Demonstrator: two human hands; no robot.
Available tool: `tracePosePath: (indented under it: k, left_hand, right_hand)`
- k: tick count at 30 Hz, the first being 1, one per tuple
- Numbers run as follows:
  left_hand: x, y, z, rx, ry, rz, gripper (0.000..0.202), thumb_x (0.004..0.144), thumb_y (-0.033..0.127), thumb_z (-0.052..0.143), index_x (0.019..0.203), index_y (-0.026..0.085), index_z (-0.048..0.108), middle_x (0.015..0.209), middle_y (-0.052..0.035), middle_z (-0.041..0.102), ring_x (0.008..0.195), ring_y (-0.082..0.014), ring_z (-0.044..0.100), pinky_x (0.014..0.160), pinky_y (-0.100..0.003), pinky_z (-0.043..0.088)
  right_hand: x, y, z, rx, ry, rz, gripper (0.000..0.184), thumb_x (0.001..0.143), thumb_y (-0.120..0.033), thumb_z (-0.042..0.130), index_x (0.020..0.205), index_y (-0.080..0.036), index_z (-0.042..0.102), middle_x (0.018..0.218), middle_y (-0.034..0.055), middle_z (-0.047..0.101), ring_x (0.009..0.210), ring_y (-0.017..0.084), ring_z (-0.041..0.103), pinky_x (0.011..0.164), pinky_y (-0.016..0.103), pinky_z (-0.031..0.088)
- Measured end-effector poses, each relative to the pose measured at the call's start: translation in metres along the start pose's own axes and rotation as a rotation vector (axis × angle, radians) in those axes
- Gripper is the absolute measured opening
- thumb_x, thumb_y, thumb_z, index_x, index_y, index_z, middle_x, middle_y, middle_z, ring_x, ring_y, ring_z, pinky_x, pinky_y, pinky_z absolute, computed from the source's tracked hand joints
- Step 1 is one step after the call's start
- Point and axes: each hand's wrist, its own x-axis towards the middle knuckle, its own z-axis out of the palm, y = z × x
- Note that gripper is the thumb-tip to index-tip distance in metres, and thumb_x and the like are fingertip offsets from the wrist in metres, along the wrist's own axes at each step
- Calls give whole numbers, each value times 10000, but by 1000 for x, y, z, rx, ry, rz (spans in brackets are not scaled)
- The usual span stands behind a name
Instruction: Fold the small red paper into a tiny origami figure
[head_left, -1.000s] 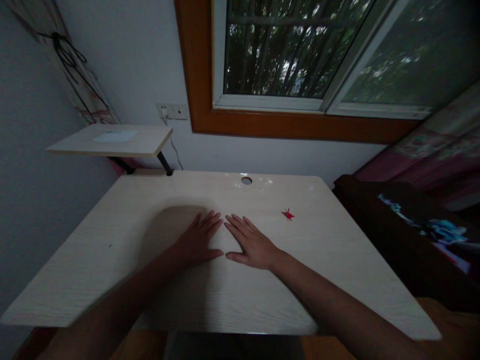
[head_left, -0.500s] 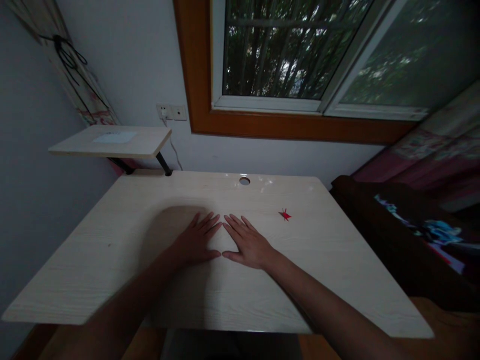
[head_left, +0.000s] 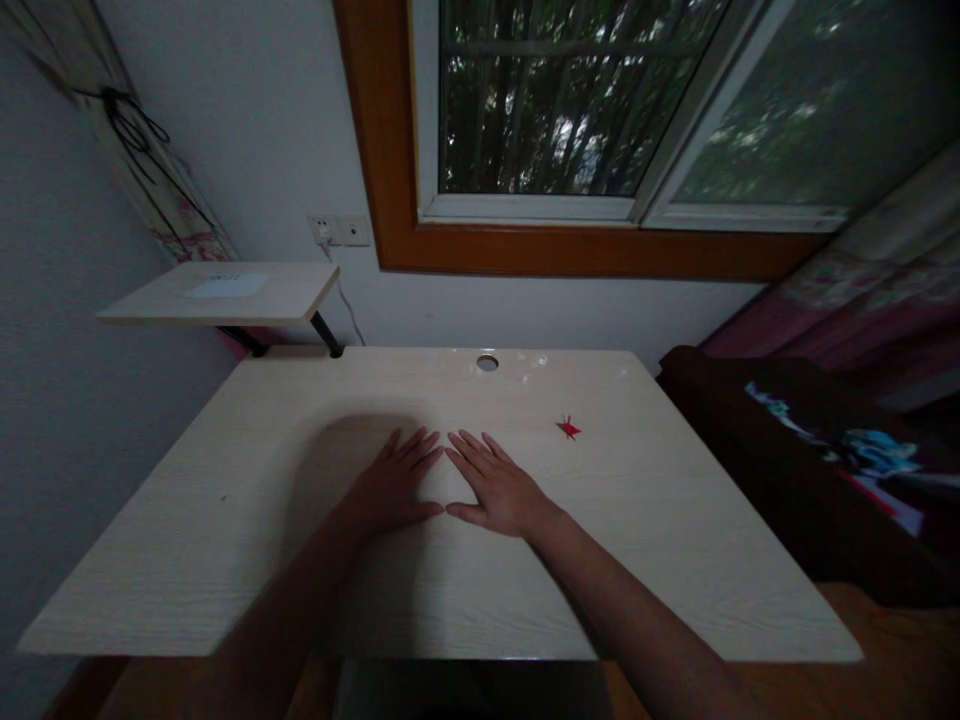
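My left hand [head_left: 391, 487] lies flat on the pale wooden desk [head_left: 225, 520], palm down, fingers stretched out and holding nothing. Beside it rests my right hand [head_left: 497, 487], also flat and open, its fingertips and thumb nearly touching those of the left hand. A small red folded paper figure [head_left: 568, 428] sits on the desk to the right of my right hand, apart from it.
A round cable hole [head_left: 487, 362] is near the desk's far edge. A raised shelf [head_left: 217, 295] with a white sheet stands at the back left. A wall socket [head_left: 331, 229] and a window [head_left: 570, 100] are behind. Dark furniture [head_left: 787, 470] stands to the right.
Both hands stay flat in the same place. The camera view has shifted slightly, so the desk and the red figure appear a little further left.
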Motion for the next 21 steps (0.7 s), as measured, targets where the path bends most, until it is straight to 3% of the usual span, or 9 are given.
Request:
tracePosePath:
  k: [21]
  left_hand:
    - [-3,3,-4,-5,-12,-9,849,876,731,376,1522,187,285,1612,-106,233,1509,-277,133,1223,-510,18]
  right_hand:
    - [-1,-6,-4,14,6,18,871,907,-622,564,1562,-162,222,1602,131,173,1492,285,115,1219,531,118]
